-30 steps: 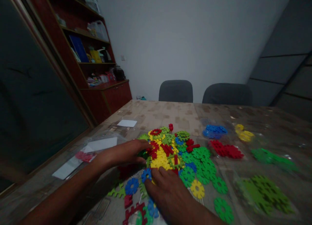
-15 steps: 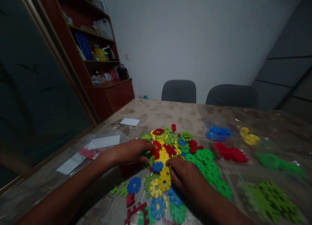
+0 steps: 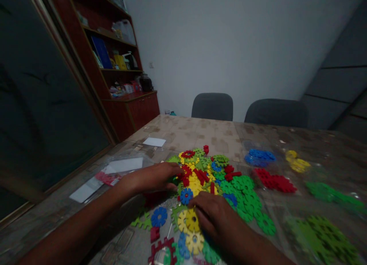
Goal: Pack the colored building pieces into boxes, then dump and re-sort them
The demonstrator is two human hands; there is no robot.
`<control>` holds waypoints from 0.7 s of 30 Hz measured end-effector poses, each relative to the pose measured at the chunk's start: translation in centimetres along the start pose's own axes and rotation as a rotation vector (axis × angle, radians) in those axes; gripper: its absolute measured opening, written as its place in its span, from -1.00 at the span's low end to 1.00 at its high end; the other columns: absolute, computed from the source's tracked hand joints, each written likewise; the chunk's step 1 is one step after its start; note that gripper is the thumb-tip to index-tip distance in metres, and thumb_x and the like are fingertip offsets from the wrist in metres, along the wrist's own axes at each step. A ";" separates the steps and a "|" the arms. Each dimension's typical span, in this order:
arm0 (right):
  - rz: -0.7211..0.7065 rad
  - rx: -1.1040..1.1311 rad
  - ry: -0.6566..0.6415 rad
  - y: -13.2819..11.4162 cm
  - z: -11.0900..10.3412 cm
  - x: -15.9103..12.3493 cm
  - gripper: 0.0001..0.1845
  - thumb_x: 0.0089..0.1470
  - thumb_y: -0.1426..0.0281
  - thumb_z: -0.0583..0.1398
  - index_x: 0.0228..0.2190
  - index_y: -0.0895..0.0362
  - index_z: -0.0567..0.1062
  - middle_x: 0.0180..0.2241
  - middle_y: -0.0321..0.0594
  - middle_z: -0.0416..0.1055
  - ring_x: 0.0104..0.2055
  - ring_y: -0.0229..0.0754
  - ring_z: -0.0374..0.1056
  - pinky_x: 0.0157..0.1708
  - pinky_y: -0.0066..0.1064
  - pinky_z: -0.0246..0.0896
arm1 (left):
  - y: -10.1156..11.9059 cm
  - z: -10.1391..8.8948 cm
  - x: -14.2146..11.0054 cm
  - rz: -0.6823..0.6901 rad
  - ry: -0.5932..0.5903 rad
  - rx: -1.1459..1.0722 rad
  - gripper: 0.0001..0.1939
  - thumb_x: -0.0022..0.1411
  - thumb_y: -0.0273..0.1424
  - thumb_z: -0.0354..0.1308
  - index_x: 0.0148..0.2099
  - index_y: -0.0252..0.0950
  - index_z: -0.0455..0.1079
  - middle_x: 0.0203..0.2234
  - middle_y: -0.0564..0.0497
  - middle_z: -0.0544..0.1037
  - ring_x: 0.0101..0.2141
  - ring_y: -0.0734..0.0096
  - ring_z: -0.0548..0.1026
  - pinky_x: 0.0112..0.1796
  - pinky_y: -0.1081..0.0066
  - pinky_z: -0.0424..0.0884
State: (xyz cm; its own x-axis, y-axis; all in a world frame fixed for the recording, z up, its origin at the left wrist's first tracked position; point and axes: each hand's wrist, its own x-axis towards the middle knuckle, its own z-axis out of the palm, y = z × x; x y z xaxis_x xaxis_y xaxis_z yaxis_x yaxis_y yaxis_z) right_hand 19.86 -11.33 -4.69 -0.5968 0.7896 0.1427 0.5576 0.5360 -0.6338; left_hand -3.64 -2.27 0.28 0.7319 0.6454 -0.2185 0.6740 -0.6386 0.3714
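Observation:
A pile of plastic notched discs and gear pieces in red, yellow, green and blue lies on the table. My left hand [image 3: 156,177] rests at the pile's left edge, its fingers apart from the thumb and touching red pieces [image 3: 186,173]. My right hand [image 3: 215,213] is curled at the near side, its fingertips against a yellow notched disc [image 3: 192,220]; the undersides of its fingers are hidden. Below them lie another yellow disc [image 3: 195,242] and a blue disc [image 3: 159,217]. Green discs [image 3: 245,196] spread to the right of the pile.
Clear bags hold sorted pieces on the right: blue [image 3: 260,157], yellow [image 3: 298,162], red [image 3: 274,180], green [image 3: 334,192] and olive squares [image 3: 329,234]. Plastic wrapping with white cards [image 3: 124,165] lies left. Two grey chairs [image 3: 212,106] stand beyond the table [image 3: 197,131].
My right hand moved up and right onto the yellow discs, then slightly back toward me. Yellow discs now lie loose at the near side. My left hand has stayed at the pile's edge.

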 end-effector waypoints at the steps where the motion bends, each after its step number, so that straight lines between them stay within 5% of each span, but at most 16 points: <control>1: 0.004 0.022 -0.059 -0.3 -0.1 -0.2 -0.74 0.22 0.57 0.05 -0.23 0.09 0.51 -0.24 -0.24 0.49 -0.20 -0.24 0.39 -0.16 -0.42 0.25 | 0.0 0.0 0.0 0.004 0.003 -0.001 -0.64 0.27 -0.41 0.26 0.11 -0.18 0.38 0.01 -0.09 0.50 -0.02 0.13 0.48 0.00 0.26 0.37; 5: 0.098 -0.041 -0.179 -1.3 0.0 -1.2 -0.82 0.18 0.47 0.17 -0.17 0.07 0.48 -0.10 -0.18 0.45 -0.08 -0.14 0.38 -0.09 -0.34 0.23 | -0.1 0.1 -0.1 0.014 0.008 -0.009 -0.61 0.27 -0.41 0.26 0.13 -0.19 0.37 0.02 -0.10 0.49 -0.02 0.12 0.48 0.00 0.25 0.36; 8: 0.153 -0.100 -0.248 -1.1 0.3 -1.7 -0.68 0.04 0.37 0.32 -0.13 0.06 0.47 -0.03 -0.13 0.41 -0.06 -0.04 0.39 -0.10 -0.28 0.24 | -0.1 0.1 0.0 0.017 0.010 -0.008 -0.63 0.26 -0.42 0.27 0.11 -0.21 0.38 -0.01 -0.10 0.50 -0.03 0.12 0.48 -0.01 0.26 0.37; 16: 0.253 -0.019 -0.207 -1.4 0.1 -1.4 -0.78 0.12 0.33 0.27 -0.16 0.05 0.48 -0.09 -0.17 0.47 -0.11 -0.08 0.41 -0.14 -0.28 0.25 | -0.2 0.1 0.0 0.014 0.006 -0.009 -0.61 0.27 -0.42 0.26 0.13 -0.20 0.36 0.02 -0.10 0.49 -0.01 0.12 0.47 -0.01 0.26 0.36; 21: 0.233 0.021 -0.232 -1.2 1.0 -1.8 -0.50 -0.05 0.41 0.38 -0.03 0.05 0.45 -0.02 -0.13 0.45 -0.02 -0.03 0.38 -0.06 -0.26 0.25 | 0.0 0.0 -0.1 0.004 0.000 0.005 -0.61 0.27 -0.42 0.27 0.13 -0.19 0.36 0.01 -0.09 0.50 -0.02 0.12 0.48 0.00 0.27 0.36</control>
State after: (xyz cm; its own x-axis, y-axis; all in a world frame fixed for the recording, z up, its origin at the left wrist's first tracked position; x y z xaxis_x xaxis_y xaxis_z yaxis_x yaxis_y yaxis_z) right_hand 19.72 -13.69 -4.94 -0.5715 0.7999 -0.1829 0.6838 0.3410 -0.6451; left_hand -3.75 -2.33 0.27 0.7347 0.6429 -0.2165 0.6714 -0.6436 0.3675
